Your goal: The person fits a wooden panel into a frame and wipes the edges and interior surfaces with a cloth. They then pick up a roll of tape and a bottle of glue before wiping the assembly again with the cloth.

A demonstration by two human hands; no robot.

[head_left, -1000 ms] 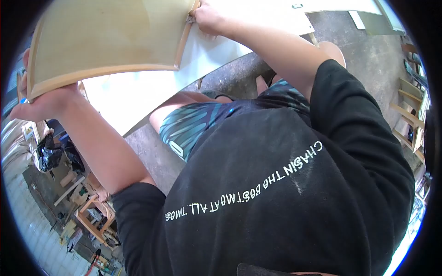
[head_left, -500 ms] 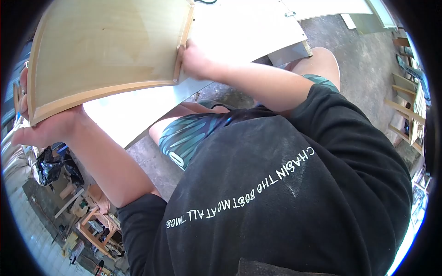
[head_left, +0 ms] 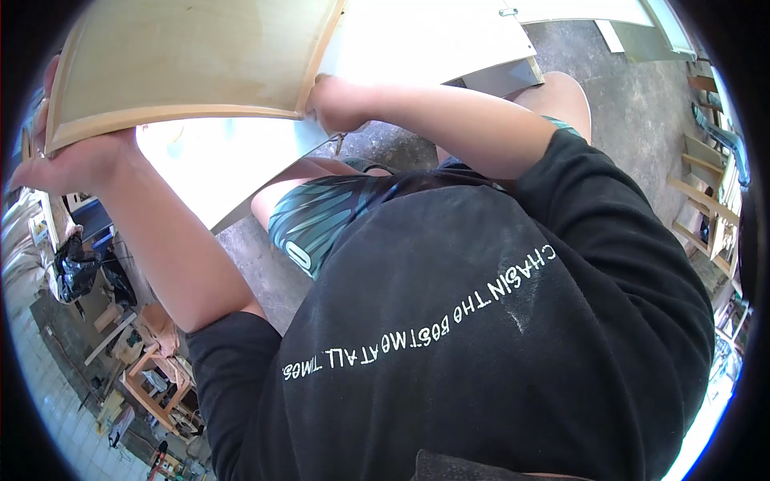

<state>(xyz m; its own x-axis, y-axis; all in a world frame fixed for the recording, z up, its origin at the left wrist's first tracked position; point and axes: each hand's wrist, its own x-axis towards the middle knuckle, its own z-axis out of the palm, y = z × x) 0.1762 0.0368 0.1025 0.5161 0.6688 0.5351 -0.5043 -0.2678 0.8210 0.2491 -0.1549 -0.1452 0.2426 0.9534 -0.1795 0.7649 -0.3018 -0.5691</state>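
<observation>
A wooden panel with a raised light frame (head_left: 192, 60) fills the upper left, tilted above a white board (head_left: 233, 152). My left hand (head_left: 84, 160) grips the panel's lower left corner, its palm under the edge and its fingers up the outer side. At the lower right corner of the panel, my right hand (head_left: 341, 103) is closed against the frame edge. Its fingertips are mostly hidden, and whether it pinches the frame or something small cannot be made out.
The white board reaches across my lap to the upper right, with a metal fitting (head_left: 508, 12) near its edge. Wooden racks (head_left: 706, 192) stand at the right. Lower left are a small wooden frame (head_left: 152, 385), black plastic bags (head_left: 76, 268) and scraps on the floor.
The framed panel and my left hand have shifted up in the view. My right hand remains at the panel's right corner, now slightly nearer its lower end.
</observation>
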